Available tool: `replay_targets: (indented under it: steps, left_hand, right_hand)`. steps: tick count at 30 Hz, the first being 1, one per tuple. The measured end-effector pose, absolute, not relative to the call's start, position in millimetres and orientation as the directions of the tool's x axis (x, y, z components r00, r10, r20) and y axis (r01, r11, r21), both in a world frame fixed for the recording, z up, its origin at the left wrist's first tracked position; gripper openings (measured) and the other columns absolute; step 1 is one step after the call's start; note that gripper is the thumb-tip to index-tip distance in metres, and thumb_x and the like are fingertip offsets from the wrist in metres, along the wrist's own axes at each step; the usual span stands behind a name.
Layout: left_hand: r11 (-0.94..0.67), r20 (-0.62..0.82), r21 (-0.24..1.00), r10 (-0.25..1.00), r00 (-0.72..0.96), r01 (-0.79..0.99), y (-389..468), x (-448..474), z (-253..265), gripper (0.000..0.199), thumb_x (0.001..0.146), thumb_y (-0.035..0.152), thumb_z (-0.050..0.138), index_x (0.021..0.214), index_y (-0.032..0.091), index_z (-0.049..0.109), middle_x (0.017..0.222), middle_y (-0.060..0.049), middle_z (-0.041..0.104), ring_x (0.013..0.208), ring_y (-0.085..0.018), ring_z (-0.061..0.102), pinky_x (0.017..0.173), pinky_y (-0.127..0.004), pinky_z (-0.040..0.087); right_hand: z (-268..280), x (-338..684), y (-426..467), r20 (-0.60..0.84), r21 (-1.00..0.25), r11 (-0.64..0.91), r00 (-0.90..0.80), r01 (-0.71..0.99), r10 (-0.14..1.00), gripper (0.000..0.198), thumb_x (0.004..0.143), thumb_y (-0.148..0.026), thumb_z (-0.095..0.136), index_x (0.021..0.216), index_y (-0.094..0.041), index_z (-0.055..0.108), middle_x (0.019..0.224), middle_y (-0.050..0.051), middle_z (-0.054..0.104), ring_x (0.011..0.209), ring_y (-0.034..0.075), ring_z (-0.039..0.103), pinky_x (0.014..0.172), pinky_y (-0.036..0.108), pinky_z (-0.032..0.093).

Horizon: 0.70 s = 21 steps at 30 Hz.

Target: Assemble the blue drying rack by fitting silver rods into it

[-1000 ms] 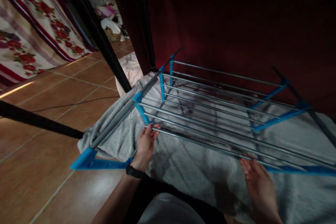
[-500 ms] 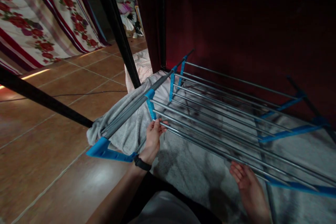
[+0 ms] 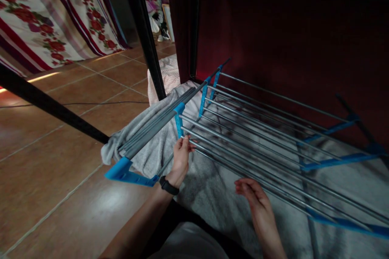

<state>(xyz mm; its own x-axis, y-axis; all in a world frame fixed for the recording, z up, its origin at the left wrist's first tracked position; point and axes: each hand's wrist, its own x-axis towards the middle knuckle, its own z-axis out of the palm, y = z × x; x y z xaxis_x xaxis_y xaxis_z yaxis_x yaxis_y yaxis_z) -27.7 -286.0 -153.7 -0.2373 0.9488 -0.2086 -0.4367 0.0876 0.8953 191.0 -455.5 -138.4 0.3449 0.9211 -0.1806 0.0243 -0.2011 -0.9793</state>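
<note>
A clothes drying rack [image 3: 243, 143] of thin metal rods with blue plastic brackets extends across the middle and right. My left hand [image 3: 182, 153], wearing a black wristband, pinches its nearest rod close to a blue bracket [image 3: 179, 121] at the left end. Below and in front of the same rod, my right hand [image 3: 257, 198] holds nothing; its fingers are loosely bent and apart from the metal. A blue corner piece [image 3: 130, 173] joins the grey side tubes left of my left hand.
Grey blankets [image 3: 212, 194] lie under the rack. Behind it stands a dark red panel [image 3: 273, 40]. Black bars [image 3: 51, 103] slant across the left, above a brown tiled floor [image 3: 45, 194] with a cable [image 3: 75, 103]. A floral curtain [image 3: 54, 20] hangs at the upper left.
My right hand has moved left along the rack's near side, away from the blue end piece. My left hand stays at the near rod. The view has shifted slightly.
</note>
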Motion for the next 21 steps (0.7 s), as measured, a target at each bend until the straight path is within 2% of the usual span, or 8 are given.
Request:
replay_targets:
  steps: [3, 5, 8, 10, 14, 18, 21]
  left_hand:
    - [0.093, -0.219, 0.888, 0.946, -0.237, -0.451, -286.3, -28.1, -153.3, 0.04, 0.08, 0.053, 0.071, 0.095, 0.017, 0.065, 0.077, -0.004, 0.069, 0.061, -0.013, 0.06, 0.058, -0.025, 0.045]
    - [0.098, -0.224, 0.885, 0.946, -0.232, -0.454, -286.4, -28.6, -152.5, 0.039, 0.079, 0.052, 0.072, 0.094, 0.017, 0.065, 0.075, -0.003, 0.068, 0.06, -0.013, 0.06, 0.058, -0.025, 0.045]
    - [0.109, -0.229, 0.884, 0.949, -0.219, -0.454, -286.4, -29.8, -151.2, 0.039, 0.079, 0.052, 0.072, 0.093, 0.016, 0.066, 0.071, -0.002, 0.066, 0.06, -0.013, 0.06, 0.059, -0.025, 0.045]
    - [0.117, -0.237, 0.883, 0.948, -0.215, -0.455, -286.4, -30.6, -150.3, 0.04, 0.078, 0.053, 0.073, 0.094, 0.016, 0.067, 0.071, -0.002, 0.066, 0.061, -0.013, 0.06, 0.059, -0.025, 0.045]
    - [0.126, -0.245, 0.876, 0.948, -0.205, -0.465, -286.4, -32.0, -148.5, 0.043, 0.076, 0.054, 0.074, 0.094, 0.015, 0.067, 0.071, -0.002, 0.066, 0.061, -0.013, 0.061, 0.06, -0.025, 0.046]
    - [0.128, -0.248, 0.873, 0.948, -0.2, -0.471, -286.6, -33.3, -148.3, 0.043, 0.076, 0.055, 0.074, 0.09, 0.016, 0.066, 0.068, -0.001, 0.064, 0.06, -0.012, 0.06, 0.06, -0.025, 0.046]
    - [0.139, -0.26, 0.861, 0.947, -0.189, -0.489, -287.2, -34.6, -149.2, 0.045, 0.076, 0.056, 0.074, 0.095, 0.016, 0.066, 0.068, -0.001, 0.064, 0.061, -0.013, 0.061, 0.06, -0.025, 0.046]
  right_hand:
    - [-135.3, 182.6, -446.2, -0.028, -0.962, -0.123, 0.359, 0.244, 0.933, 0.03, 0.09, -0.048, 0.058, 0.098, -0.022, 0.071, 0.098, 0.007, 0.072, 0.086, 0.021, 0.067, 0.079, 0.034, 0.055]
    - [-137.0, 179.0, -442.3, 0.114, -0.914, -0.041, 0.353, 0.404, 0.929, 0.027, 0.093, -0.043, 0.054, 0.103, -0.023, 0.069, 0.103, 0.007, 0.072, 0.094, 0.022, 0.067, 0.084, 0.036, 0.054]
    - [-143.7, 175.7, -438.0, 0.321, -0.767, 0.093, 0.254, 0.635, 0.912, 0.027, 0.097, -0.033, 0.047, 0.113, -0.025, 0.067, 0.118, 0.008, 0.067, 0.112, 0.023, 0.062, 0.098, 0.042, 0.049]
    - [-148.7, 173.8, -434.4, 0.405, -0.644, 0.161, 0.155, 0.748, 0.901, 0.029, 0.098, -0.028, 0.045, 0.12, -0.026, 0.064, 0.126, 0.008, 0.064, 0.12, 0.023, 0.058, 0.104, 0.045, 0.046]
    - [-155.1, 170.6, -424.7, 0.452, -0.461, 0.227, 0.007, 0.858, 0.892, 0.033, 0.099, -0.025, 0.044, 0.129, -0.026, 0.059, 0.133, 0.008, 0.061, 0.124, 0.023, 0.055, 0.107, 0.049, 0.042]
    - [-158.1, 171.6, -414.7, 0.439, -0.402, 0.216, -0.019, 0.89, 0.898, 0.037, 0.099, -0.024, 0.043, 0.135, -0.026, 0.054, 0.131, 0.009, 0.062, 0.122, 0.026, 0.056, 0.106, 0.052, 0.042]
    - [-161.7, 176.3, -407.5, 0.439, -0.362, 0.222, -0.044, 0.905, 0.897, 0.039, 0.099, -0.025, 0.043, 0.138, -0.025, 0.051, 0.128, 0.01, 0.065, 0.119, 0.027, 0.059, 0.103, 0.052, 0.044]
